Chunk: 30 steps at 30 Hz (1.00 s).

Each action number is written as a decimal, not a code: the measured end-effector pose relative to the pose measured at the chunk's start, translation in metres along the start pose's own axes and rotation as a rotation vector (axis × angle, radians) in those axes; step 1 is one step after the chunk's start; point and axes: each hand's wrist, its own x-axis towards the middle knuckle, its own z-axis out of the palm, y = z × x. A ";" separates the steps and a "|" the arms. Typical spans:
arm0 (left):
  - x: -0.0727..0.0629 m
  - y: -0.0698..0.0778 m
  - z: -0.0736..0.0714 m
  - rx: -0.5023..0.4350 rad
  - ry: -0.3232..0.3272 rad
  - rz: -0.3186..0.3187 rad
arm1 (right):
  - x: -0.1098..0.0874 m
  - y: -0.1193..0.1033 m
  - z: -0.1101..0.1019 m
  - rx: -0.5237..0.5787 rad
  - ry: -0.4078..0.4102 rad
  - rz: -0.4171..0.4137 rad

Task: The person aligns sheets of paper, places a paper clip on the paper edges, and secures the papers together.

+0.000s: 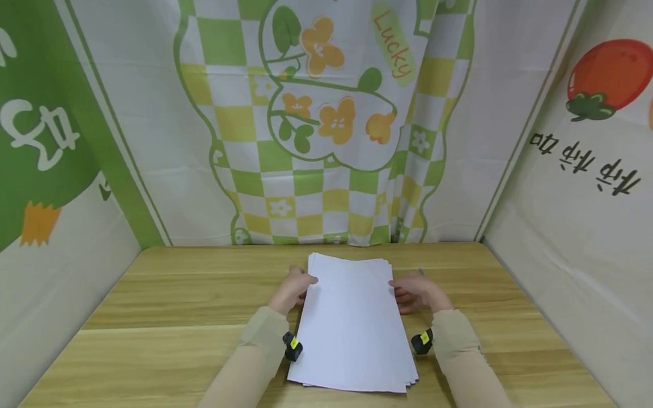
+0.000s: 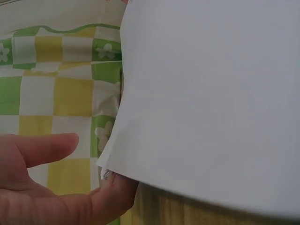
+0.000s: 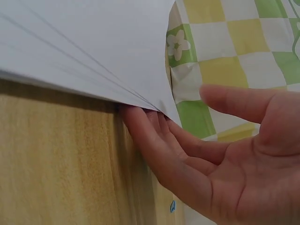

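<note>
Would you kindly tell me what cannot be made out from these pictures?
Head view: the light-brown wooden table beneath the white rectangular paper stack, which hides it.
Left wrist view: part of the left hand, covered by the stack.
Right wrist view: the curved blue mark, too small to identify.

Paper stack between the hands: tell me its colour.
The paper stack is white; the head view shows it best.

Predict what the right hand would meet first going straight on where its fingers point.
Likely the white paper stack: the right hand has fingertips at its edge, though depth is unclear.
</note>
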 end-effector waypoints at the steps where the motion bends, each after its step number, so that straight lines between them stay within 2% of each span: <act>1: 0.001 -0.001 -0.001 0.013 0.002 0.006 | 0.000 0.000 0.000 -0.002 -0.010 -0.006; 6: 0.002 -0.002 -0.001 0.056 -0.015 0.054 | 0.003 0.000 0.001 0.004 -0.037 -0.018; 11: 0.001 -0.003 -0.001 0.037 -0.021 0.077 | 0.004 0.001 0.002 -0.015 -0.031 -0.038; 18: 0.001 -0.007 -0.002 0.006 -0.007 0.081 | 0.005 0.001 0.002 -0.058 -0.011 -0.049; 30: -0.005 -0.004 -0.009 0.040 -0.003 0.095 | 0.004 0.001 0.004 -0.052 0.027 -0.061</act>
